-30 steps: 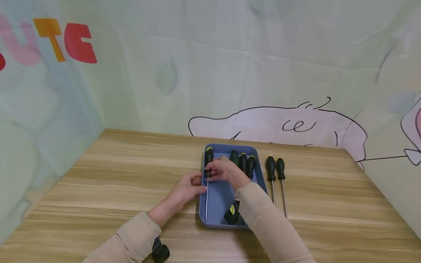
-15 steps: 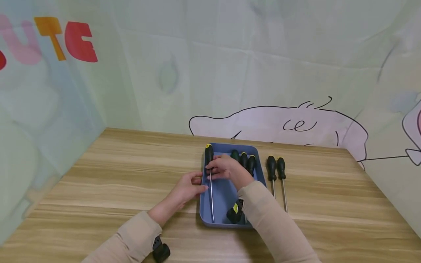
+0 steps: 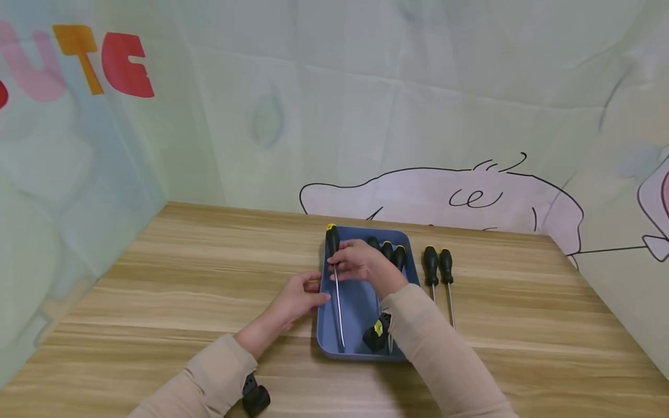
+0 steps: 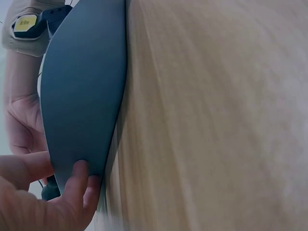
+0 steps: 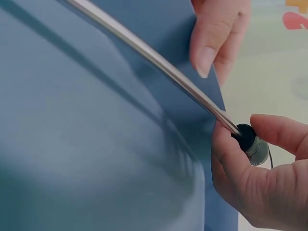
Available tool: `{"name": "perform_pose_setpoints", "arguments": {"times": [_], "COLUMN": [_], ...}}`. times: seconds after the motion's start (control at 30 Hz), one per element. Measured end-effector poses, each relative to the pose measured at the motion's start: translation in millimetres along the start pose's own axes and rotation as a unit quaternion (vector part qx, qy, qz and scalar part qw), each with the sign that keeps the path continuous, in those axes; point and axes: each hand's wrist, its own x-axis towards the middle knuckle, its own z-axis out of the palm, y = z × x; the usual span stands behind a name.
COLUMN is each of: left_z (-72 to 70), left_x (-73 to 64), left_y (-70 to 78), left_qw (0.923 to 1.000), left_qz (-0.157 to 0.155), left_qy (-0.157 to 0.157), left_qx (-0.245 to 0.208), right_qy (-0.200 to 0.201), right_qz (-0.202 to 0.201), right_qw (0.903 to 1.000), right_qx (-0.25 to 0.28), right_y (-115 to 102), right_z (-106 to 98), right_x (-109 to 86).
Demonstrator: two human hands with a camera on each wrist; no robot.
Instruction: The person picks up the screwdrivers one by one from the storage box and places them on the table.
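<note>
A blue tray (image 3: 360,305) lies on the wooden table. My right hand (image 3: 366,264) pinches a screwdriver (image 3: 332,238) with a black and yellow handle, where handle meets shaft. In the right wrist view its metal shaft (image 5: 154,55) slants above the tray floor and casts a shadow there. My left hand (image 3: 299,297) holds the tray's left side, thumb at the rim; the left wrist view shows fingers (image 4: 79,180) against the outer wall (image 4: 84,86). Several more screwdrivers (image 3: 387,251) lie along the tray's right side, partly hidden by my right hand and forearm.
Two screwdrivers (image 3: 430,266) lie side by side on the table (image 3: 209,273) right of the tray, their shaft ends hidden behind my right sleeve (image 3: 434,342). A printed cloth backdrop (image 3: 340,116) stands behind the table.
The screwdriver in my right hand has risen off the tray's left side, and its tip has swung right. My right hand has shifted slightly up and right. My left hand has stayed put.
</note>
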Motion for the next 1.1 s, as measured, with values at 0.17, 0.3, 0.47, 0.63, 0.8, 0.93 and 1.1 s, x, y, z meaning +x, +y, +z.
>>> {"name": "perform_pose_setpoints", "arguments": {"times": [0.17,0.3,0.47,0.63,0.8,0.93,1.1], "left_z": [0.6,1.1,1.3,1.4,1.3,0.9,1.1], "left_x": [-0.9,-1.2,-1.2,-1.1,-1.5,-2.1,-2.3], "left_y": [0.2,-0.2,-0.6,-0.5,0.1,0.7,1.1], "left_qw": [0.9999,0.9998,0.9998,0.9998,0.9999,0.9999,1.0000], "left_qz": [0.006,0.008,0.011,0.012,0.009,0.007,0.005], "left_qy": [-0.001,-0.001,0.003,0.006,0.010,0.009,0.008], "left_qx": [-0.009,-0.016,-0.019,-0.012,-0.007,-0.001,-0.002], "right_qy": [-0.010,-0.008,-0.012,-0.024,-0.037,-0.045,-0.052], "right_qz": [-0.007,-0.010,-0.013,-0.026,-0.040,-0.048,-0.056], "right_qw": [0.9999,0.9999,0.9998,0.9990,0.9981,0.9972,0.9963], "right_qx": [0.000,0.002,-0.007,-0.026,-0.031,-0.035,-0.039], "right_y": [-4,-7,-10,-12,-14,-16,-16], "right_z": [-1,-3,-5,-10,-15,-18,-23], "right_x": [-4.6,-9.1,-14.4,-19.1,-24.8,-29.8,-34.1]}}
